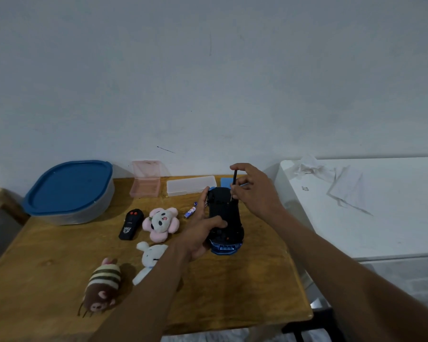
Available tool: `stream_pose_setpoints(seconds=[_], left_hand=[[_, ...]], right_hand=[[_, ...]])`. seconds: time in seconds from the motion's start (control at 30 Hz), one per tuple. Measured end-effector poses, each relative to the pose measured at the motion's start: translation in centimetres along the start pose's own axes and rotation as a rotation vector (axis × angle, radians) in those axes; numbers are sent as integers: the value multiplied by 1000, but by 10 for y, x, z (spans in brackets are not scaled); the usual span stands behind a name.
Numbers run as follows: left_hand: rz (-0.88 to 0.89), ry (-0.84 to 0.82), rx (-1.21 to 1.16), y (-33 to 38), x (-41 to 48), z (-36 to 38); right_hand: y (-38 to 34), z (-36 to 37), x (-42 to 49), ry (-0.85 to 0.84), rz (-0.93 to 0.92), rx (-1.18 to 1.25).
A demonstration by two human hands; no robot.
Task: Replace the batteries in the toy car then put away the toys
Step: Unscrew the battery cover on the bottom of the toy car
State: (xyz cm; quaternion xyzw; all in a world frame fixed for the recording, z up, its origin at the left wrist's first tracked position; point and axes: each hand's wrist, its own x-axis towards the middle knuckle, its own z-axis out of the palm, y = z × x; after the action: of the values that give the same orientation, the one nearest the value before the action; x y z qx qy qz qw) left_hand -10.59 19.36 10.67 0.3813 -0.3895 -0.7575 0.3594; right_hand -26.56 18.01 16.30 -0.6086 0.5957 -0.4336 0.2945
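Observation:
A blue toy car [226, 219] lies upside down on the wooden table [245, 287], its black underside up. My left hand [203, 229] grips the car's left side, thumb across the chassis. My right hand [252, 191] pinches a thin black screwdriver [234, 180] held upright, its tip on the far end of the underside. Batteries [191, 211] lie just left of the car. A black remote control [131, 223] lies further left. Three plush toys are on the table: a pink flower panda [161, 223], a white bunny [148, 261] and a striped brown one [103, 285].
A large tub with a blue lid [69, 191] stands at the back left. An open pink case [146, 180], a clear flat box [190, 185] and a blue piece [225, 181] line the wall. A white surface with crumpled paper [344, 183] adjoins on the right.

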Motion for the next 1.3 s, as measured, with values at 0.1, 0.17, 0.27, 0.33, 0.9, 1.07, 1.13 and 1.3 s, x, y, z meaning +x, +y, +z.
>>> stream_pose_setpoints(seconds=[0.1, 0.17, 0.27, 0.33, 0.9, 1.07, 1.13, 1.3], left_hand=[[8, 1, 4, 0, -1, 1], [12, -3, 2, 1, -3, 2], [17, -6, 9, 2, -4, 3], [17, -5, 9, 2, -5, 3], [11, 3, -4, 4, -8, 6], [14, 0, 5, 3, -9, 7], [14, 0, 10, 3, -9, 7], [3, 6, 8, 2, -9, 7]], right_hand=[[-1, 3, -4, 16, -21, -10], [-1, 4, -4, 22, -24, -8], [1, 5, -4, 19, -27, -14], [1, 5, -4, 17, -27, -26], [0, 2, -10, 32, -66, -56], [0, 3, -12, 38, -67, -63], [0, 3, -12, 42, -72, -76], [-6, 4, -11, 88, -89, -95]])
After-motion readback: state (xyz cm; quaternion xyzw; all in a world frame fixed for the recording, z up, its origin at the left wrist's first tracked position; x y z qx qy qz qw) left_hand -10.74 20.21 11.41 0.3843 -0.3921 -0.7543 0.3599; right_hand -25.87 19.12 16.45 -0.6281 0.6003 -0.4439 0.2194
